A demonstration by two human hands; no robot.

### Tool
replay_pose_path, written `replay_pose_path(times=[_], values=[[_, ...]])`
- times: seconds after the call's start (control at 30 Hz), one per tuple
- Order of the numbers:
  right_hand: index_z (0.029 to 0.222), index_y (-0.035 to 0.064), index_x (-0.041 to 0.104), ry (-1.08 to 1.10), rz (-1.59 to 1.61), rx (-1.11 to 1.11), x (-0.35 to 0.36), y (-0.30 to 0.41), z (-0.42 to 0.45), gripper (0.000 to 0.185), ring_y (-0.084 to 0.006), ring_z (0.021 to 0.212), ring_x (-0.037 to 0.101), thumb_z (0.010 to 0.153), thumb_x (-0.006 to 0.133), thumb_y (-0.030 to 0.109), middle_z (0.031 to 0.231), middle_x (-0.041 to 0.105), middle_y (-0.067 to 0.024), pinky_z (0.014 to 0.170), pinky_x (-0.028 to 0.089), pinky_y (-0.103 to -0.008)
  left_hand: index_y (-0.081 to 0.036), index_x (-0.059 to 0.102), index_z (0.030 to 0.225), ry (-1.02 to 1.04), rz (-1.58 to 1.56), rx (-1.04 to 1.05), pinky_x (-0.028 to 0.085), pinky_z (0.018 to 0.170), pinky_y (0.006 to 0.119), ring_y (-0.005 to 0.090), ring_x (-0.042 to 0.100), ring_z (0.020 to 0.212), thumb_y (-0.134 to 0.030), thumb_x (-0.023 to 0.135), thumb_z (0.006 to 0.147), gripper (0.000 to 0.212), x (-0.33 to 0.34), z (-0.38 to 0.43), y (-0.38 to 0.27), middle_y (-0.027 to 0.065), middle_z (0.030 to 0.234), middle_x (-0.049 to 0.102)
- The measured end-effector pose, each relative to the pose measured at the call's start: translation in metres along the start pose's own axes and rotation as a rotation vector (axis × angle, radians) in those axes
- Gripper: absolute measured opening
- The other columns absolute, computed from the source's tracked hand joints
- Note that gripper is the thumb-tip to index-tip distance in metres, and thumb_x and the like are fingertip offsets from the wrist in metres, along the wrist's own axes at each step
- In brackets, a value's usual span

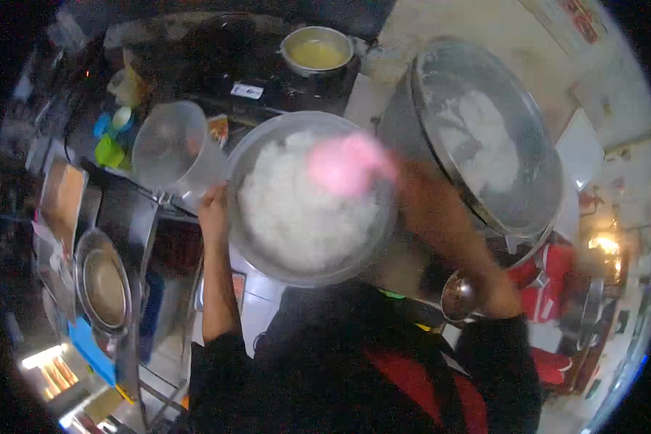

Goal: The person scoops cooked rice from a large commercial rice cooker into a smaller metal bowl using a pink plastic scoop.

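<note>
A large round metal basin (242, 146) is directly before me, with a broad heap of white, rice-like food (298, 222) inside. My left hand (214, 200) is closed at the basin's left rim, close to the mouth of a translucent plastic container (165, 144). Over the upper right of the heap, my right hand (399, 165) holds a pink scoop or small bowl (342, 165). Motion blurs both the pink piece and the hand, so its exact shape is unclear. To the right a big metal pot (396, 116) leans tilted, with white food (485, 141) inside.
A smaller metal pot of yellow contents (317, 54) stands on the dark surface at the back. Green and blue plastic items (110, 152) are beyond the translucent container. Lower left is an oval metal pan (106, 285). A round metal vessel (458, 295) lies beneath my right forearm.
</note>
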State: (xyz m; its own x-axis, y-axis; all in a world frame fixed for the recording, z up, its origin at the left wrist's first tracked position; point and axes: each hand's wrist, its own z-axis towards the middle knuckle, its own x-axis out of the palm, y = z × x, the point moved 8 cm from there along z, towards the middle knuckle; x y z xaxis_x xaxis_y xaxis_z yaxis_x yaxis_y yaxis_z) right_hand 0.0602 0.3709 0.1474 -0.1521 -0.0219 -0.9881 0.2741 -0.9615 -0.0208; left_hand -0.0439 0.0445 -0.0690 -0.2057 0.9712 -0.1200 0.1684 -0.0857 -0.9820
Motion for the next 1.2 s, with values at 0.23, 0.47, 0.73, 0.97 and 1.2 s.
replay_pose_path(times=[0.23, 0.47, 0.73, 0.97, 1.2], values=[[0.11, 0.0055, 0.054, 0.074, 0.466, 0.505, 0.042, -0.008, -0.017, 0.028, -0.0227, 0.073, 0.061, 0.088, 0.048, 0.021, 0.076, 0.061, -0.0164, 0.056, 0.047, -0.034, 0.005, 0.064, 0.087, -0.072, 0.034, 0.073, 0.041, 0.062, 0.025, 0.0091, 0.051, 0.066, -0.022, 0.054, 0.084, 0.028, -0.017, -0.02, -0.042, 0.0094, 0.071, 0.063], [0.095, 0.0041, 0.061, 0.27, 0.383, 0.34, 0.144, 0.032, -0.039, 0.029, -0.0378, 0.076, 0.059, 0.089, 0.044, 0.028, 0.071, 0.059, -0.0233, 0.069, 0.044, -0.0463, 0.005, 0.06, 0.072, -0.018, 0.03, 0.071, 0.034, 0.05, 0.027, 0.0077, 0.041, 0.053, -0.021, 0.055, 0.083, 0.028, -0.012, -0.008, -0.023, -0.0004, 0.055, 0.048], [0.095, 0.0032, 0.055, 0.484, 0.169, 0.186, 0.121, 0.13, -0.005, 0.028, -0.0418, 0.085, 0.057, 0.088, 0.041, 0.026, 0.084, 0.06, -0.0251, 0.072, 0.046, -0.0489, 0.006, 0.059, 0.073, -0.017, 0.011, 0.03, 0.036, 0.051, 0.027, 0.0082, 0.043, 0.054, -0.02, 0.055, 0.083, 0.028, -0.009, -0.012, -0.019, 0.0011, 0.056, 0.05], [0.091, 0.0025, 0.06, 0.548, -0.068, 0.579, 0.112, 0.002, -0.058, 0.03, -0.0404, 0.074, 0.06, 0.087, 0.043, 0.027, 0.081, 0.061, -0.0227, 0.065, 0.048, -0.0477, 0.004, 0.059, 0.07, 0.021, 0.026, 0.067, 0.036, 0.051, 0.026, 0.0087, 0.042, 0.055, -0.021, 0.056, 0.084, 0.029, -0.001, -0.001, -0.027, -0.0006, 0.053, 0.048], [0.104, 0.0018, 0.055, 0.371, 0.046, 0.206, 0.113, 0.072, 0.013, 0.036, -0.0406, 0.08, 0.056, 0.089, 0.041, 0.032, 0.09, 0.059, -0.0214, 0.07, 0.045, -0.0501, -0.003, 0.066, 0.082, 0.026, 0.1, 0.017, 0.045, 0.063, 0.031, 0.0211, 0.06, 0.07, -0.014, 0.055, 0.076, 0.017, -0.011, 0.01, 0.022, 0.0108, 0.079, 0.064]])
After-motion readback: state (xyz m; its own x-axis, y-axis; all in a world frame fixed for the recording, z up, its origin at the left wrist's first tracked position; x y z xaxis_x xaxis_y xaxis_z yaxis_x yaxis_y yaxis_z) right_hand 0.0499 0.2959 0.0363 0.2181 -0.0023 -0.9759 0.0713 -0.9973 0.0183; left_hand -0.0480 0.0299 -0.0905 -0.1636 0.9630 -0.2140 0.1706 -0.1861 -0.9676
